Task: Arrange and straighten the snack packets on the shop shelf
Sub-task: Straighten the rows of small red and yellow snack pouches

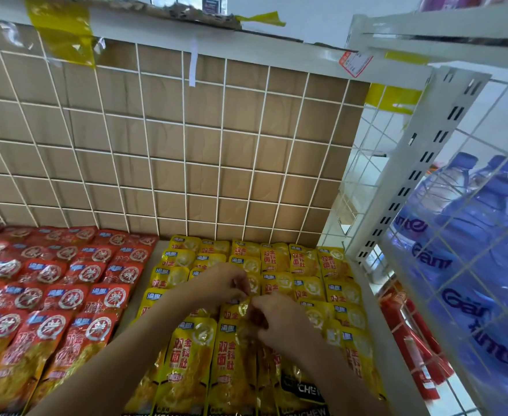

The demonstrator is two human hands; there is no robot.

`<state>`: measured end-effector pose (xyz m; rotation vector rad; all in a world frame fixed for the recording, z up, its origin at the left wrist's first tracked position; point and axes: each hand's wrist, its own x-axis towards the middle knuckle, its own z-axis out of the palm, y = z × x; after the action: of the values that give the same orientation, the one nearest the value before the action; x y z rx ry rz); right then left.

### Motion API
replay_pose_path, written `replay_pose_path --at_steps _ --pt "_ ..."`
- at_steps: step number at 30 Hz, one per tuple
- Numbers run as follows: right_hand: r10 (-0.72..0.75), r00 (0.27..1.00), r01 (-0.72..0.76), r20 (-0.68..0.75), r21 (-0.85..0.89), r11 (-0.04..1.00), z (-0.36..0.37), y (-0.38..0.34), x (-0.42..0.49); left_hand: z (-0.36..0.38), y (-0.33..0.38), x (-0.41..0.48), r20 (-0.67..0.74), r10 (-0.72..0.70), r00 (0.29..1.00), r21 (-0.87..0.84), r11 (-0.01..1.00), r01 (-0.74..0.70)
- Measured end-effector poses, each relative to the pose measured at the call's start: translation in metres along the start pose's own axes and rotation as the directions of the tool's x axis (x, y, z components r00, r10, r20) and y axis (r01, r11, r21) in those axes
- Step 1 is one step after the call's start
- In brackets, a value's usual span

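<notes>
The red packets (51, 295) on the left of the shelf (378, 319) and the yellow packets (303, 262) against its right edge mostly lie in tidy overlapping rows, so the job looks well advanced. In the middle of the yellow block, the left hand (225, 283) and right hand (276, 319) curl their fingers and pinch the top of a yellow packet (242, 307). There are two colour blocks, the yellow about six columns wide; overlap hides the exact totals.

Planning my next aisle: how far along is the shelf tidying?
Red packets lie in even rows, apparently done. The left hand and right hand pinch one yellow packet mid-block. The front yellow packets beside it overlap unevenly and seem left to straighten.
</notes>
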<state>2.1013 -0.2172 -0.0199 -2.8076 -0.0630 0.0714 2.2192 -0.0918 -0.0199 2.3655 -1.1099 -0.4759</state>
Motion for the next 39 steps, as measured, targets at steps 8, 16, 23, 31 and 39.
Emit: replay_pose_path --at_steps 8,16,23,31,39 --pt "0.003 1.0 -0.002 -0.006 0.036 0.999 0.001 0.0 -0.002 0.001 -0.002 0.0 -0.009 0.01 1.0 -0.011 1.0 -0.01" --pt "-0.013 1.0 0.014 -0.016 0.038 0.999 0.002 0.001 -0.002 0.001 -0.004 0.003 -0.006 0.021 1.0 0.009 1.0 -0.021" --pt "0.005 0.983 0.026 -0.184 0.166 0.986 -0.005 0.011 -0.005 -0.004 -0.006 0.003 -0.1 0.022 0.995 -0.013 1.0 -0.024" --pt "0.21 0.945 -0.187 -0.253 0.113 0.976 -0.027 0.067 0.016 -0.001 0.009 0.024 -0.23 -0.016 0.973 0.128 0.991 0.047" --pt "0.235 0.97 -0.237 -0.06 -0.024 0.971 -0.03 0.074 0.043 0.03 0.005 0.044 -0.128 -0.023 0.992 0.337 0.939 0.065"
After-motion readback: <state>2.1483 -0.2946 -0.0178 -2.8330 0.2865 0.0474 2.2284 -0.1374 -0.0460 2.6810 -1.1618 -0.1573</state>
